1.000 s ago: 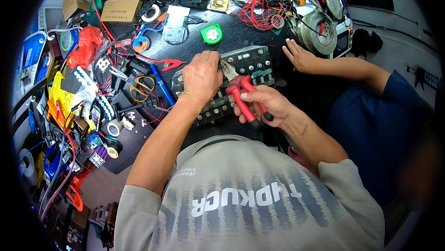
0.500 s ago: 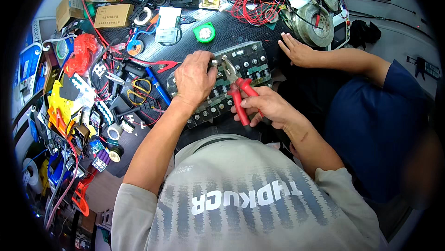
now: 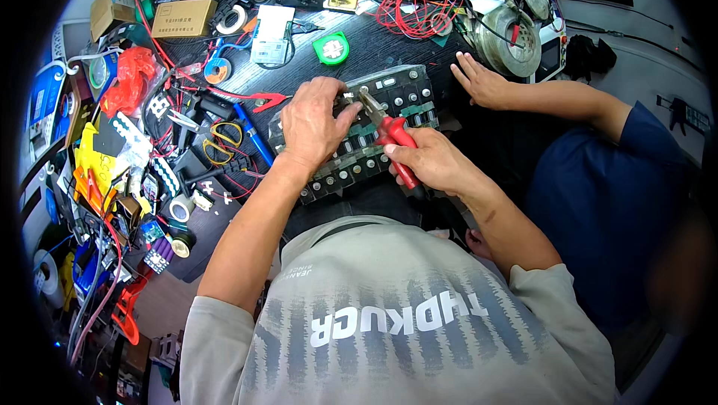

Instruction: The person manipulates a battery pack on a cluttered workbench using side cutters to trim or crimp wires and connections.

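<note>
A black battery pack (image 3: 359, 162), with rows of bolts and metal strips on top, lies tilted at the table's near edge. My left hand (image 3: 314, 117) grips its far left side, fingers curled over the edge and partly hidden. Close to that thumb a small silvery piece shows, too small to name. My right hand (image 3: 430, 158) is closed round the red handles of a pair of pliers (image 3: 390, 133). The pliers' jaws rest at a bolt near the pack's far edge, just right of my left thumb; what they bite on cannot be made out.
Another person's hand (image 3: 482, 83) rests on the table edge at the right. A green tape measure (image 3: 330, 48), a blue pen (image 3: 254, 134), scissors (image 3: 187, 122) and red wire (image 3: 411, 5) surround the pack. Clutter crowds the left, including a red bag (image 3: 131, 80).
The pliers' handles have come together as my right hand squeezed round them, and the hand has shifted slightly up. My left hand stays on the pack.
</note>
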A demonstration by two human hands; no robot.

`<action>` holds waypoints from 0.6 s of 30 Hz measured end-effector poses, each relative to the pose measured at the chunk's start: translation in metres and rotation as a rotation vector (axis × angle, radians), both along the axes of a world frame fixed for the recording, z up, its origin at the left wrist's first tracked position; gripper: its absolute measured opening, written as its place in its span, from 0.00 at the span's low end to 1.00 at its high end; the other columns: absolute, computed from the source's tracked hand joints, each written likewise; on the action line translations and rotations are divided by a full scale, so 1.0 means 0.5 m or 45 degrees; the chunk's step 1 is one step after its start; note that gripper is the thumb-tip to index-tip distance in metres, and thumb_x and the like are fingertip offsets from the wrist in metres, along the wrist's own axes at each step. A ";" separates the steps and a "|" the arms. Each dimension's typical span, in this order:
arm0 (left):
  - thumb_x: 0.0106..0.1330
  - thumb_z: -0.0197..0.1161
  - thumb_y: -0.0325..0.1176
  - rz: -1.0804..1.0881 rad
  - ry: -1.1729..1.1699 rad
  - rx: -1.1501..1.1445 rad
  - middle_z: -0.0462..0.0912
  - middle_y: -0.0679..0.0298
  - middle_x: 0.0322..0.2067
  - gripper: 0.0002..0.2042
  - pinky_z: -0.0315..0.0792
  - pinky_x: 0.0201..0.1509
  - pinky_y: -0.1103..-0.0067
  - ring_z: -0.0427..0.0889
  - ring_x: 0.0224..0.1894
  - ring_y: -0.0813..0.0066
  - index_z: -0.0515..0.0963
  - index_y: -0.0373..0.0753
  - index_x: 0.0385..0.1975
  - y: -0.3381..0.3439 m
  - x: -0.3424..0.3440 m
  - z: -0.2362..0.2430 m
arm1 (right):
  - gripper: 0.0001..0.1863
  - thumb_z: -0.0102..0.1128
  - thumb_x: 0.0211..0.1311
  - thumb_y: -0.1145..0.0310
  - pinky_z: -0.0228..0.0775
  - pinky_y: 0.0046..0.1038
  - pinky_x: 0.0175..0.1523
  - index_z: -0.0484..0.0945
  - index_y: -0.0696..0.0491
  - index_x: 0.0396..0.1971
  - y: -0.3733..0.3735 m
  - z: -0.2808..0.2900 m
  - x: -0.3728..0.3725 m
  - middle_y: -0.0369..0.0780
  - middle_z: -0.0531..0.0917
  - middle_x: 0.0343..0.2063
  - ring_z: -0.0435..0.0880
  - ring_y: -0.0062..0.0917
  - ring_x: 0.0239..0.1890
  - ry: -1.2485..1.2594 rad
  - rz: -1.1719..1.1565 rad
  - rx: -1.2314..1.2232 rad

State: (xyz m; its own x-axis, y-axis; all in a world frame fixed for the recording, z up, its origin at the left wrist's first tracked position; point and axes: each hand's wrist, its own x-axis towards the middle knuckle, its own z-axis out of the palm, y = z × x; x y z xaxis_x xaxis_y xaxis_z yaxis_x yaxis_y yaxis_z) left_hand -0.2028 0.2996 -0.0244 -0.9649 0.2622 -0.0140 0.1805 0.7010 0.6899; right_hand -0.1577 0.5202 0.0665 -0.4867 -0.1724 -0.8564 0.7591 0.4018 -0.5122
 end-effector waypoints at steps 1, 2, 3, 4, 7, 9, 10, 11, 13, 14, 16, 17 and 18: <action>0.62 0.80 0.41 -0.005 0.001 0.004 0.87 0.60 0.40 0.17 0.80 0.48 0.62 0.87 0.45 0.56 0.84 0.40 0.43 0.001 -0.002 -0.001 | 0.18 0.62 0.79 0.60 0.80 0.30 0.36 0.83 0.63 0.43 -0.001 0.003 -0.003 0.39 0.86 0.28 0.86 0.25 0.26 -0.044 -0.026 0.005; 0.62 0.80 0.42 -0.027 -0.017 0.008 0.87 0.60 0.40 0.17 0.80 0.48 0.62 0.87 0.46 0.55 0.84 0.40 0.43 -0.001 -0.007 -0.001 | 0.18 0.61 0.79 0.59 0.81 0.30 0.36 0.83 0.63 0.43 -0.002 0.008 -0.007 0.40 0.86 0.28 0.86 0.25 0.26 -0.076 -0.059 -0.022; 0.62 0.80 0.42 -0.049 -0.036 0.013 0.87 0.59 0.40 0.17 0.80 0.48 0.62 0.86 0.46 0.55 0.84 0.39 0.43 -0.003 -0.013 -0.001 | 0.18 0.61 0.79 0.59 0.81 0.30 0.36 0.83 0.63 0.44 -0.003 0.014 -0.011 0.40 0.86 0.28 0.87 0.25 0.27 -0.108 -0.092 -0.048; 0.62 0.80 0.42 -0.071 -0.054 0.017 0.87 0.59 0.40 0.18 0.80 0.49 0.62 0.86 0.46 0.55 0.84 0.39 0.44 -0.006 -0.019 0.000 | 0.18 0.61 0.80 0.59 0.81 0.30 0.36 0.83 0.63 0.44 -0.001 0.016 -0.014 0.40 0.86 0.29 0.87 0.25 0.27 -0.140 -0.124 -0.075; 0.62 0.80 0.42 -0.085 -0.064 0.091 0.85 0.58 0.39 0.18 0.78 0.50 0.62 0.84 0.46 0.54 0.83 0.38 0.42 -0.013 -0.023 -0.008 | 0.20 0.61 0.82 0.55 0.83 0.28 0.37 0.82 0.60 0.53 0.012 0.001 -0.007 0.41 0.87 0.33 0.89 0.25 0.30 -0.217 -0.187 -0.203; 0.63 0.80 0.42 -0.085 -0.047 0.130 0.83 0.58 0.37 0.17 0.77 0.51 0.62 0.82 0.45 0.54 0.82 0.37 0.41 -0.015 -0.025 -0.015 | 0.21 0.61 0.82 0.55 0.84 0.27 0.37 0.81 0.60 0.57 0.014 -0.008 0.004 0.42 0.88 0.35 0.90 0.26 0.31 -0.234 -0.282 -0.312; 0.63 0.79 0.42 -0.082 -0.072 0.140 0.83 0.57 0.38 0.17 0.77 0.51 0.62 0.83 0.46 0.54 0.82 0.37 0.42 -0.016 -0.025 -0.015 | 0.22 0.61 0.82 0.55 0.84 0.27 0.36 0.81 0.60 0.57 0.013 -0.018 0.015 0.42 0.88 0.35 0.90 0.27 0.31 -0.251 -0.404 -0.410; 0.63 0.79 0.42 -0.086 -0.090 0.144 0.83 0.57 0.39 0.17 0.77 0.52 0.62 0.83 0.47 0.53 0.82 0.37 0.42 -0.017 -0.025 -0.015 | 0.22 0.61 0.83 0.55 0.84 0.27 0.36 0.80 0.61 0.57 0.013 -0.029 0.026 0.43 0.88 0.35 0.90 0.27 0.32 -0.269 -0.526 -0.509; 0.64 0.79 0.42 -0.103 -0.113 0.141 0.84 0.56 0.40 0.18 0.78 0.53 0.62 0.83 0.48 0.52 0.82 0.37 0.43 -0.018 -0.025 -0.013 | 0.23 0.60 0.83 0.57 0.84 0.28 0.36 0.79 0.63 0.58 0.009 -0.032 0.040 0.46 0.88 0.37 0.90 0.29 0.32 -0.310 -0.737 -0.699; 0.64 0.79 0.43 -0.116 -0.119 0.133 0.84 0.56 0.40 0.18 0.78 0.53 0.62 0.83 0.49 0.52 0.82 0.37 0.43 -0.019 -0.027 -0.011 | 0.23 0.59 0.83 0.56 0.83 0.29 0.37 0.79 0.63 0.59 0.011 -0.039 0.048 0.46 0.87 0.38 0.89 0.29 0.33 -0.393 -0.825 -0.859; 0.63 0.79 0.44 -0.134 -0.138 0.136 0.84 0.55 0.43 0.19 0.78 0.55 0.61 0.83 0.51 0.51 0.82 0.37 0.44 -0.025 -0.027 -0.010 | 0.24 0.58 0.83 0.56 0.82 0.31 0.37 0.78 0.63 0.60 0.022 -0.076 0.077 0.47 0.87 0.39 0.88 0.30 0.33 -0.563 -0.994 -1.182; 0.63 0.79 0.45 -0.153 -0.125 0.130 0.84 0.55 0.43 0.20 0.78 0.55 0.61 0.82 0.51 0.51 0.82 0.37 0.45 -0.025 -0.027 -0.009 | 0.23 0.56 0.83 0.57 0.85 0.34 0.42 0.77 0.61 0.63 0.012 -0.091 0.090 0.47 0.88 0.43 0.91 0.32 0.39 -0.624 -1.084 -1.491; 0.62 0.80 0.45 -0.172 -0.111 0.124 0.84 0.55 0.44 0.21 0.78 0.56 0.60 0.82 0.51 0.50 0.82 0.37 0.45 -0.024 -0.027 -0.008 | 0.24 0.57 0.83 0.57 0.84 0.34 0.43 0.77 0.61 0.64 0.006 -0.098 0.103 0.47 0.88 0.44 0.91 0.33 0.38 -0.632 -1.151 -1.537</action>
